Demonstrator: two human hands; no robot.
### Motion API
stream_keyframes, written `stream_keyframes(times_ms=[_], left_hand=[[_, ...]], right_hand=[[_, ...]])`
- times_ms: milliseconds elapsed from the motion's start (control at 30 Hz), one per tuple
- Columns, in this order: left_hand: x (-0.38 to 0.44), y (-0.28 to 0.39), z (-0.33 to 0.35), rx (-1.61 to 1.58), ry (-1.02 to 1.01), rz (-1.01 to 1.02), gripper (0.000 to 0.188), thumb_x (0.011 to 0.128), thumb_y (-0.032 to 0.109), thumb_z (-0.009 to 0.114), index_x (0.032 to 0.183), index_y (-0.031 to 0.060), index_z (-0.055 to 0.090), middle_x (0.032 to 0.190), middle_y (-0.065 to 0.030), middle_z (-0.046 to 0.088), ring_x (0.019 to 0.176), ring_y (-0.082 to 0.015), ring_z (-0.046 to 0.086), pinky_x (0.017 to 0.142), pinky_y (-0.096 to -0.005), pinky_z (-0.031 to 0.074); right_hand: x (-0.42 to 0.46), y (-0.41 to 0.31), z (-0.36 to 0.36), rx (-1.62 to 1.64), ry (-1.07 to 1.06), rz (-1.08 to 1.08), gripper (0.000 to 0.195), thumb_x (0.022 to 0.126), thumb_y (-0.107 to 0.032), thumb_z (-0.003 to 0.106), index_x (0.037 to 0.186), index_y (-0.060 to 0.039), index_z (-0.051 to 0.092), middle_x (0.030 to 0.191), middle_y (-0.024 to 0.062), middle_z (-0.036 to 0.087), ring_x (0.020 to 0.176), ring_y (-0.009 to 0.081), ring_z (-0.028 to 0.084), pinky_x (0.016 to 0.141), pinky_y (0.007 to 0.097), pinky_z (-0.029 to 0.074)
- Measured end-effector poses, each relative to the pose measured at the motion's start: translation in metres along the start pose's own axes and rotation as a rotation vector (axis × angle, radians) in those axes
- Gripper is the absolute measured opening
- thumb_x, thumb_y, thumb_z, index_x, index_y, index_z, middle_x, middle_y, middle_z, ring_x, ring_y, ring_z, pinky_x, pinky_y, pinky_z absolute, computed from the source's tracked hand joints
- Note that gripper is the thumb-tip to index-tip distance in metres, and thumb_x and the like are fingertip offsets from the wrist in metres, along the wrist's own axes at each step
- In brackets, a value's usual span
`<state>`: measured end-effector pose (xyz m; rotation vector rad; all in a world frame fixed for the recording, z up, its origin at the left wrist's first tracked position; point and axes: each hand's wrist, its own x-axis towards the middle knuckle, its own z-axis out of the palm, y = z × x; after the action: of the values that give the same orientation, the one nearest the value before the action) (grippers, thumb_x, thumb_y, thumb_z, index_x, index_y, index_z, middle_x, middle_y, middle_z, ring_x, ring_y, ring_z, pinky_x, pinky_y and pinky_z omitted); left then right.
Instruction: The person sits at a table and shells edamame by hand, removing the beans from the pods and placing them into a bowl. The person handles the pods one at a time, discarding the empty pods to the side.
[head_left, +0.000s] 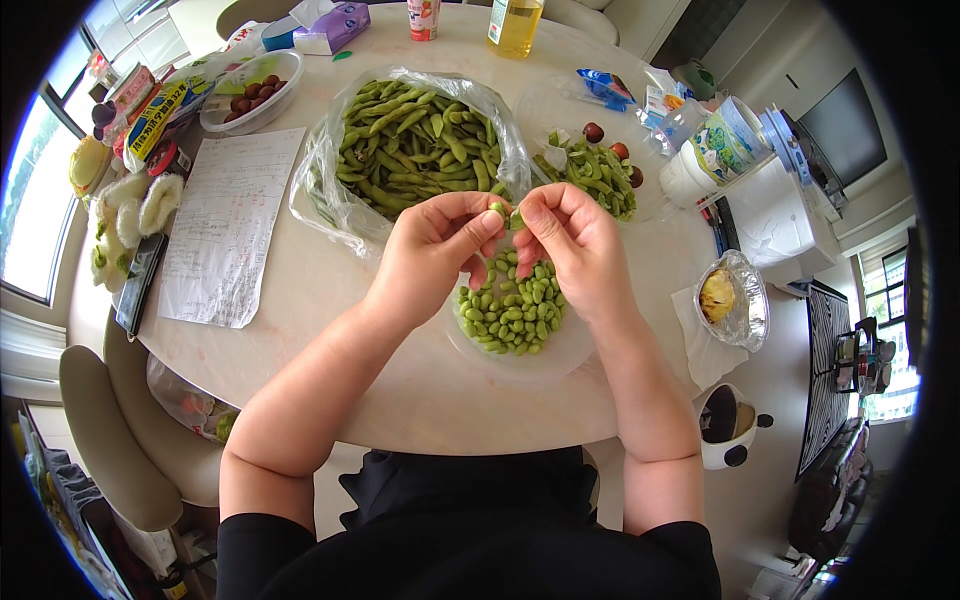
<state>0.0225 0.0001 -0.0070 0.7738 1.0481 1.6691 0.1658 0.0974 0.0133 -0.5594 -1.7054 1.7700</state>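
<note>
My left hand (442, 247) and my right hand (574, 244) meet above a translucent plate (566, 356) of shelled green soybeans (517, 315). Between the thumb and fingers of my left hand is a green edamame pod (499, 208). A green piece, seemingly part of a pod, is pinched in my right hand. Just beyond my hands, a clear plastic bag (322, 172) stands open, full of whole edamame pods (420, 150). Empty green pods (596, 176) lie heaped to its right, with a few dark red round fruits (593, 133) beside them.
Left of the bag lie a handwritten sheet (232, 225), a smartphone (142, 285) and a plastic bowl (289, 94) of red-brown fruits. A tissue box (334, 28) and a bottle of yellow liquid (514, 26) stand at the back. A foil tray (750, 300) holding food is at the right.
</note>
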Motion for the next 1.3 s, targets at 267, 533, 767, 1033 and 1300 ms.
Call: stream_keyframes(times_ms=[267,533,767,1033,1300], left_hand=[[0.0,0.007,-0.005,-0.191,-0.05,-0.086,0.015,0.096,0.011,0.059,0.104,-0.0007,0.065,0.09,-0.0097,0.069,0.076,-0.0132,0.065,0.058,-0.0238,0.056],[-0.001,0.003,-0.007,-0.317,-0.07,-0.138,0.014,0.095,0.01,0.061,0.103,-0.001,0.066,0.091,-0.0125,0.071,0.076,-0.0162,0.069,0.061,-0.0252,0.058],[-0.003,-0.003,-0.002,-0.189,0.009,0.055,0.011,0.093,0.009,0.066,0.101,0.0019,0.07,0.092,-0.0069,0.07,0.078,-0.0127,0.066,0.057,-0.0232,0.051],[-0.004,0.002,-0.003,-0.365,-0.05,-0.052,0.013,0.093,0.008,0.066,0.104,0.0017,0.07,0.091,-0.0039,0.068,0.077,-0.0092,0.062,0.056,-0.022,0.051],[-0.002,0.009,-0.005,-0.487,-0.152,-0.232,0.014,0.096,0.009,0.061,0.107,0.0019,0.066,0.089,-0.0031,0.067,0.076,-0.0069,0.061,0.052,-0.0179,0.05]], right_hand=[[-0.001,-0.004,-0.002,0.004,-0.023,-0.047,0.021,0.097,-0.024,0.064,0.095,-0.0032,0.062,0.078,0.0001,0.062,0.063,0.0066,0.055,0.057,0.0199,0.045],[0.003,-0.001,0.0,-0.287,0.025,-0.391,0.023,0.091,-0.025,0.072,0.093,-0.0042,0.063,0.086,0.0001,0.061,0.075,0.0078,0.056,0.06,0.0234,0.044],[-0.003,-0.005,0.002,-0.432,0.037,-0.313,0.023,0.083,-0.017,0.08,0.094,-0.0029,0.064,0.087,0.0015,0.064,0.078,0.0081,0.06,0.063,0.0239,0.048],[-0.005,-0.005,-0.001,0.023,-0.011,-0.045,0.013,0.09,-0.012,0.073,0.094,-0.0005,0.067,0.088,0.0026,0.068,0.077,0.008,0.063,0.064,0.0226,0.052],[-0.003,-0.008,-0.005,-0.007,-0.049,-0.025,0.015,0.09,-0.012,0.072,0.097,0.0013,0.069,0.085,0.0038,0.069,0.075,0.008,0.063,0.065,0.0226,0.052]])
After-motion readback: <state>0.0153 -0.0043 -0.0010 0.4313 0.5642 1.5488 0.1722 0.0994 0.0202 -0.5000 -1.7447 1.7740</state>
